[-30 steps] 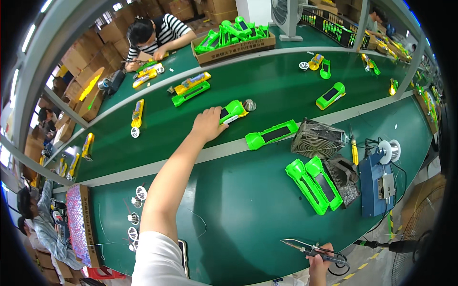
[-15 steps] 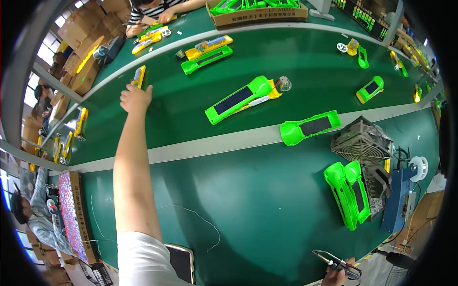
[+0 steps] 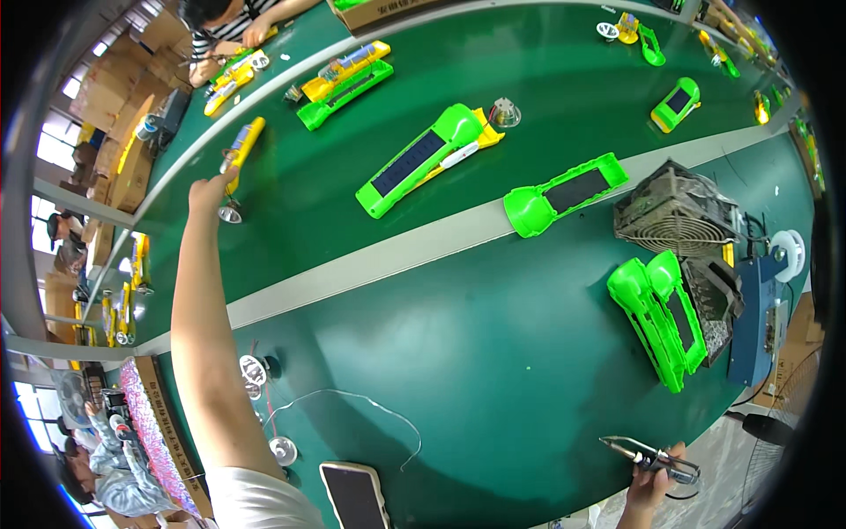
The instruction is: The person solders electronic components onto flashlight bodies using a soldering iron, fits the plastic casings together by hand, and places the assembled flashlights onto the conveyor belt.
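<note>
1. Two bare hands in view, well apart, over a green tabletop and a green strip beyond a pale rail.
2. Upper left, at the end of an outstretched arm: left hand, partly closed, fingers bent in at the near end of a yellow torch body; impossible to tell whether gripped or merely touched.
3. Location of that body: on or just above the green strip, slanting, with a round clear lamp head just below the fingers.
4. Lower right: right hand, closed around a dark-handled soldering iron, tip pointing up and left, over the tabletop's near edge.
5. Mid-strip: larger green-and-yellow torch, lying slanted, dark panel upward.
6. Across the rail: single green shell, near a grimy boxy fan.
7. Below the fan: two green shells, side by side, left of a blue soldering unit.
8. Near the left forearm: round reflectors, a loose thin wire and a dark-screened phone.
9. Top left, across the strip: co-worker's hand, beside a striped top.
</note>
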Demonstrator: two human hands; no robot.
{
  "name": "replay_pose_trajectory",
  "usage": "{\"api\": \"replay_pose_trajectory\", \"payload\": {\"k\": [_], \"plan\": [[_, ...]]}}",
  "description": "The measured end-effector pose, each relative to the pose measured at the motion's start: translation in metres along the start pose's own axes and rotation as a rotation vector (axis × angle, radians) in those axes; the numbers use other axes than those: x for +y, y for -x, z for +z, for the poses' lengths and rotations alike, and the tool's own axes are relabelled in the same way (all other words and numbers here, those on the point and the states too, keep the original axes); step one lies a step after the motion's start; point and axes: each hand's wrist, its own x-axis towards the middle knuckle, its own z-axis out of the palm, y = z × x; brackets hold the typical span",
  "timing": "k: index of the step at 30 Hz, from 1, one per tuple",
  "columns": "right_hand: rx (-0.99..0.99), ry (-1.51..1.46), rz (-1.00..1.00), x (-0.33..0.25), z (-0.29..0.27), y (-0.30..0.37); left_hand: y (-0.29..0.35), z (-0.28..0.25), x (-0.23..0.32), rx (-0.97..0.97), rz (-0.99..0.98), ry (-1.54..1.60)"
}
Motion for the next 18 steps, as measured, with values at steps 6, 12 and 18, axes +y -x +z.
{"api": "replay_pose_trajectory", "payload": {"k": [6,12,18], "plan": [[-0.053,-0.121,0.03,-0.006,0.02,-0.008,0.169,-0.037,0.028,-0.257,0.171,0.203],[-0.076,-0.303,0.03,-0.013,0.02,-0.011,0.342,-0.079,-0.01,-0.635,0.462,0.224],[-0.184,-0.314,-0.036,-0.002,0.016,-0.013,0.462,-0.062,-0.013,-0.989,0.678,-0.013]]}}
